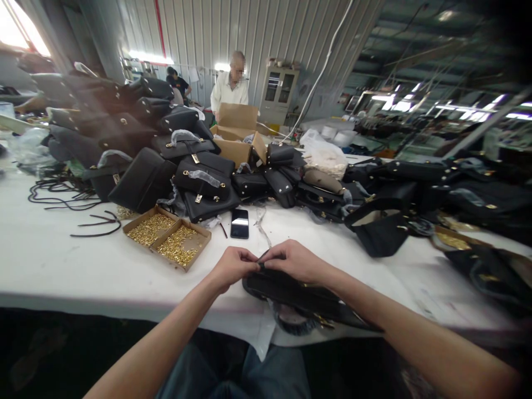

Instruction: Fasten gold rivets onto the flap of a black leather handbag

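Observation:
A black handbag [291, 296] lies on its side at the front edge of the white table [199, 288], its handle and gold-coloured fittings toward me. My left hand [233, 267] pinches the bag's far left corner between thumb and fingers. Right beside it, my right hand [296, 261] pinches the same corner from the other side, the two sets of fingertips nearly touching. Whatever small part sits between the fingertips is hidden. Left of my hands stands a divided cardboard tray [183, 268] filled with small gold-coloured metal pieces.
Black handbags [203, 180] are heaped along the table's far side. A phone [240, 224] lies beyond my hands, and black cords [97, 226] lie at left. Behind an open cardboard box [235, 149] stands a person in white [228, 91]. More bags [382, 224] lie at right.

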Demonstrator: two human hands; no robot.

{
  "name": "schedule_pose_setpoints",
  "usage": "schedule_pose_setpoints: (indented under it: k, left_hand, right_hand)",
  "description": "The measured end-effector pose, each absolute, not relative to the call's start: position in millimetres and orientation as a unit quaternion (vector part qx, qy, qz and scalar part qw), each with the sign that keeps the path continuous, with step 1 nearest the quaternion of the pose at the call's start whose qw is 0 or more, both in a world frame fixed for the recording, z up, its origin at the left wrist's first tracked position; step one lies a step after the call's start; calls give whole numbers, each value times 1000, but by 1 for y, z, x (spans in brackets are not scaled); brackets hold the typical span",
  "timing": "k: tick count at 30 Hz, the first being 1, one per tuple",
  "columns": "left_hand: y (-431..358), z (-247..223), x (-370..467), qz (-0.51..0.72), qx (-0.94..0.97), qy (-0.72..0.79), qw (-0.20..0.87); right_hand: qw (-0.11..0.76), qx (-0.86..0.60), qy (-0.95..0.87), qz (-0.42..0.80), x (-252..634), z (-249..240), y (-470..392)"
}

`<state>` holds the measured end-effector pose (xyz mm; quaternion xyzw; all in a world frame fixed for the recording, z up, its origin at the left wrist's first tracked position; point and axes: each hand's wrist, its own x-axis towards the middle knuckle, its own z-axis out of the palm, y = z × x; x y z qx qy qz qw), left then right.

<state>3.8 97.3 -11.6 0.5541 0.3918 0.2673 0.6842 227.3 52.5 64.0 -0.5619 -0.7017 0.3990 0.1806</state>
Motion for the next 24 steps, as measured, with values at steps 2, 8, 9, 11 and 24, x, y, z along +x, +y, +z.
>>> schedule_pose_setpoints:
  k: [2, 8, 9, 11, 24]
  left_hand:
    - [98, -11, 5, 264, 550, 394, 687]
    - [96, -11, 3, 259, 556, 391, 686]
    - [96, -10, 2, 259, 558, 389, 686]
    - [95, -6, 1, 256, 560, 384, 688]
    - [89, -7, 7, 264, 557, 410, 672]
  right_hand:
    - [185, -577, -697, 384, 224, 61, 52]
    - [177, -582, -727, 319, 216, 58, 54]
    - [175, -580, -732, 312, 216, 58, 54]
    - [174, -578, -740, 296, 216, 56, 53]
    - [225, -525, -731, 374, 214, 51, 53]
